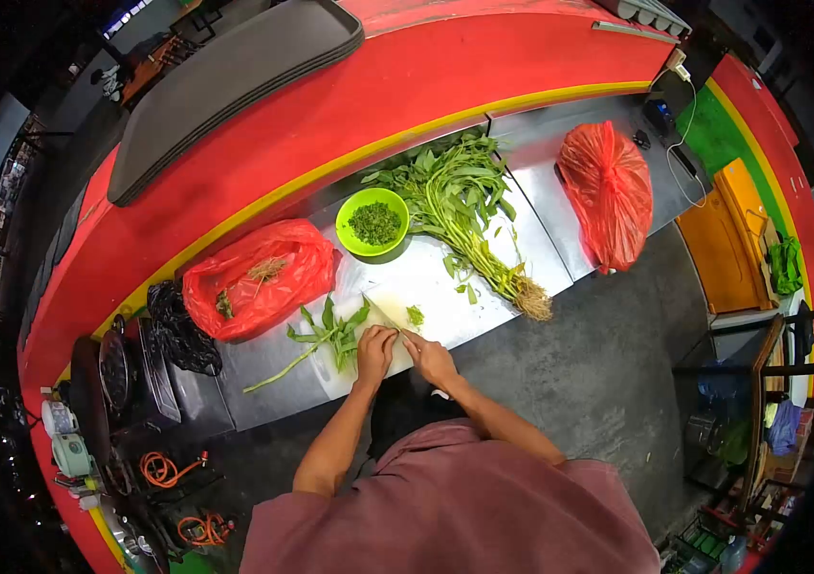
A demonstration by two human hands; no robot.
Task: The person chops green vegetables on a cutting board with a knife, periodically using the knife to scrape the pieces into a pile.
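At the counter's front edge, my left hand (376, 354) is closed, its fingers bent over the leafy greens (333, 331) on a white cutting board (338, 385). One long green stem points out to the left. My right hand (433, 362) is wrapped around the handle of a knife (388, 317), whose blade slants away over the board, close to my left fingertips. A small heap of chopped greens (415, 315) lies just beyond the blade. Farther back, a lime-green bowl (343, 232) holds finely chopped greens (374, 223).
A big bunch of rooted greens (460, 206) lies behind on the metal counter (273, 402). An open red plastic bag (297, 258) with scraps and a black bag (180, 325) sit left; a tied red bag (608, 196) stands right. Dark trays (235, 91) rest on the red ledge.
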